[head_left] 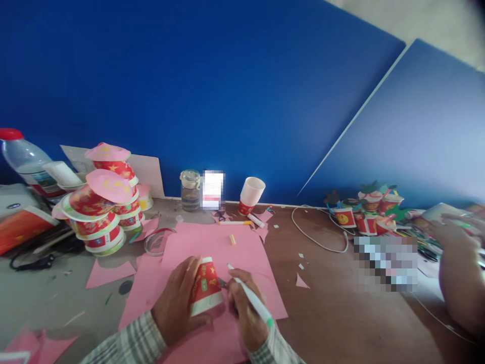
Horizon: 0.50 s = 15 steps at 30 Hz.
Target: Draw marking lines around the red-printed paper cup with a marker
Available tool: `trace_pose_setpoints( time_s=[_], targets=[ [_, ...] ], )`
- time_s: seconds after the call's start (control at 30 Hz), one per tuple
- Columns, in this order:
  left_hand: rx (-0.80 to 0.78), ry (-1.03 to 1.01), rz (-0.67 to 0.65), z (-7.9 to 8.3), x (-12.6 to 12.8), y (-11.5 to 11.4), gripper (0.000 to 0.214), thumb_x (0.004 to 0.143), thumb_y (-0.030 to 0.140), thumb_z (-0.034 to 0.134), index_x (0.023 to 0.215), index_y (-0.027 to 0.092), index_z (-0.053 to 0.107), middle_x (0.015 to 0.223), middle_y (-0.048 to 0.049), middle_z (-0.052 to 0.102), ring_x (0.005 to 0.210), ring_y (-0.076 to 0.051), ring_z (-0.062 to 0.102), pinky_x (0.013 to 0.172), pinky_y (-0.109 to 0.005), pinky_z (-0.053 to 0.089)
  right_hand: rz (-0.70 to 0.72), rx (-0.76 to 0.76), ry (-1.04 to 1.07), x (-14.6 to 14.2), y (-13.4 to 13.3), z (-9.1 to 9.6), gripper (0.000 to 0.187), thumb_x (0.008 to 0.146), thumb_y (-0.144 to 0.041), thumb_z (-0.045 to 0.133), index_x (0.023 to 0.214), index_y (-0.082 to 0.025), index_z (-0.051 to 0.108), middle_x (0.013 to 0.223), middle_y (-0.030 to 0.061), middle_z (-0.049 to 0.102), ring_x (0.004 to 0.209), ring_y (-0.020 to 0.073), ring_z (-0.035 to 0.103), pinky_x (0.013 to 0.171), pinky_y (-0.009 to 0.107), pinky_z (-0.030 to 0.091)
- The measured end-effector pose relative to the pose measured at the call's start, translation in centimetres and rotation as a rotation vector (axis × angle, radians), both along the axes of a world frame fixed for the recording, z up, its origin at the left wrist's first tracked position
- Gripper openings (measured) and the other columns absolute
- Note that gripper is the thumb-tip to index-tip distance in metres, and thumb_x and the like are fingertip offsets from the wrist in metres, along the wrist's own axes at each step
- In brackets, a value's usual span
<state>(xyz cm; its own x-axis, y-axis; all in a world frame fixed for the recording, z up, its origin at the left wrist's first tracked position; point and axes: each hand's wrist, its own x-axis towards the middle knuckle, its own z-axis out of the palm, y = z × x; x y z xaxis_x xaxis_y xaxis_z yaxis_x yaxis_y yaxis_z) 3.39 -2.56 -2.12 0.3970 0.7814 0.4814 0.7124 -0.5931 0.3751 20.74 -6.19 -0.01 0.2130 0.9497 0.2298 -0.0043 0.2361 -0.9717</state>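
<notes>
My left hand [175, 298] is wrapped around a red and white paper cup [207, 284], which lies tipped over a pink paper sheet [215, 242]. In my right hand [245, 309] is a white marker [253, 297] with a green end, its tip pointing up and away from me. A small dark, metallic-looking piece [223, 283] sticks out between the right fingers and the cup; its kind cannot be made out. Beyond the hands, a yellow marker cap [232, 240] rests on the pink sheet. A yellow and white marker [235, 223] lies along its far edge.
Stacked decorated paper bowls [100, 230] with pink tops stand left, near a plastic bottle [28, 162]. A glass jar [190, 191] and stacked cups [252, 194] stand behind. Decorated cups [367, 222], a white cable [322, 245] and another person's arm [458, 273] are right.
</notes>
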Motion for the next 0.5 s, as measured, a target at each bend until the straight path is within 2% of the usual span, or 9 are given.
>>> trace_pose_setpoints(
  time_s=[0.07,0.17,0.33,0.5],
  targets=[
    [0.001,-0.006,0.007,0.04,0.02,0.02,0.104,0.044,0.075,0.044,0.124,0.017,0.008,0.121,-0.0141,0.034,0.11,-0.031,0.032,0.087,-0.043,0.037,0.004,-0.01,-0.065,-0.14,0.18,0.07,0.016,0.073,-0.025,0.056,0.086,-0.02,0.064,0.057,-0.0017,0.056,0.047,0.0155,0.051,0.046,0.023,0.044],
    [-0.001,-0.018,0.012,0.11,0.05,0.11,0.105,0.044,0.074,0.045,0.124,0.016,0.008,0.12,-0.0146,0.033,0.11,-0.031,0.032,0.087,-0.044,0.036,-0.018,0.032,-0.147,-0.35,0.38,-0.29,0.022,0.068,-0.013,0.053,0.085,-0.021,0.063,0.063,-0.0017,0.057,0.053,0.0159,0.053,0.05,0.022,0.044],
    [-0.039,-0.043,0.009,0.07,0.0,0.21,0.104,0.046,0.074,0.044,0.124,0.016,0.006,0.121,-0.0139,0.031,0.111,-0.031,0.03,0.088,-0.044,0.035,0.063,0.13,-0.283,-0.43,0.18,-0.84,0.033,0.07,-0.011,0.047,0.098,-0.024,0.057,0.067,-0.002,0.054,0.054,0.0168,0.051,0.052,0.024,0.044],
    [-0.033,-0.062,-0.001,0.03,-0.05,0.14,0.101,0.048,0.074,0.042,0.124,0.017,0.006,0.122,-0.0133,0.031,0.111,-0.032,0.029,0.088,-0.046,0.034,0.13,0.163,-0.415,-0.41,-0.19,-0.17,0.038,0.069,-0.007,0.044,0.101,-0.024,0.055,0.074,0.0002,0.055,0.063,0.0199,0.055,0.06,0.027,0.045]
  ],
)
